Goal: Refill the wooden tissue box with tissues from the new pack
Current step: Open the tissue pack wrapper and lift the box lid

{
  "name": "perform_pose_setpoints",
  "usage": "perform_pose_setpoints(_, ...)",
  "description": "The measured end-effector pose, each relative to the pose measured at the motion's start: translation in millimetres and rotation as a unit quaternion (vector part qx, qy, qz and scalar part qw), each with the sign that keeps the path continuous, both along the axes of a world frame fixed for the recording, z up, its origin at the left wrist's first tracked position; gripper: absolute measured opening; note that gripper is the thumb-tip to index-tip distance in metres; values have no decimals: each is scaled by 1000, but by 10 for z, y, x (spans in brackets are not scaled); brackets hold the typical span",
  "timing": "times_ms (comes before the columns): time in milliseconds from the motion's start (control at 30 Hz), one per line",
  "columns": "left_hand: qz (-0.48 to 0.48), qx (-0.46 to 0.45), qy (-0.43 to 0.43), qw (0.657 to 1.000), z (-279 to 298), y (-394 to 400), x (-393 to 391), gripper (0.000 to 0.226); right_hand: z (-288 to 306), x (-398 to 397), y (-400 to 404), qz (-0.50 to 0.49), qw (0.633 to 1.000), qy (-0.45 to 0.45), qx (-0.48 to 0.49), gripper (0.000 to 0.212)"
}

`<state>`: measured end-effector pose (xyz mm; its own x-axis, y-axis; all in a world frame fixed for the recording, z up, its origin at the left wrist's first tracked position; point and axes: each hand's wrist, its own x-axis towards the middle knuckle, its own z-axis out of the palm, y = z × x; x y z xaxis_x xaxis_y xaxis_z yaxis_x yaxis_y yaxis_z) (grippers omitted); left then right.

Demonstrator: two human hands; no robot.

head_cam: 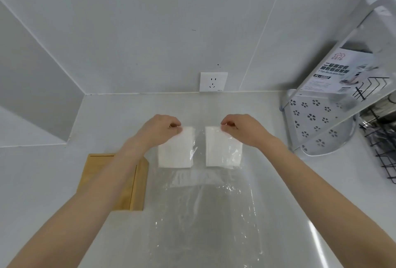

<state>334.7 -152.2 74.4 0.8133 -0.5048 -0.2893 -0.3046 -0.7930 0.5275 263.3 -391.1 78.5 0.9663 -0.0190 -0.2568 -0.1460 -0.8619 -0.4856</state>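
Two white tissue stacks lie side by side inside a clear plastic pack (199, 199) on the white counter: a left stack (175, 152) and a right stack (222, 152). My left hand (159, 128) pinches the plastic at the far edge of the left stack. My right hand (242, 127) pinches the plastic at the far edge of the right stack. The wrap looks stretched between the two hands. The wooden tissue box (128, 182) lies to the left, partly hidden under my left forearm.
A wall socket (213, 81) sits just above the counter behind the pack. At the right stand a white perforated corner shelf (310, 122) wrapped in plastic with a printed label, and a black wire rack (381, 145). Walls close in at the back and left.
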Motion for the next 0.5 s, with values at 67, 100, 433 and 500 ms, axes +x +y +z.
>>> perform_pose_setpoints(67, 1, 12, -3, 1000, -107, -39, 46, 36, -118, 84, 17, 4, 999, -18, -26, 24)
perform_pose_setpoints(100, -2, 31, -8, 999, -167, -59, 60, 38, -190, 118, 22, 9, 999, -18, -34, 26)
perform_pose_setpoints(433, -45, 108, -67, 991, -631, -46, 42, 44, -688, 96, 72, 15, 998, -34, -50, 39)
perform_pose_setpoints(500, -49, 129, -69, 988, -641, -38, 2, 44, -716, 64, 77, 16, 998, -39, -52, 40)
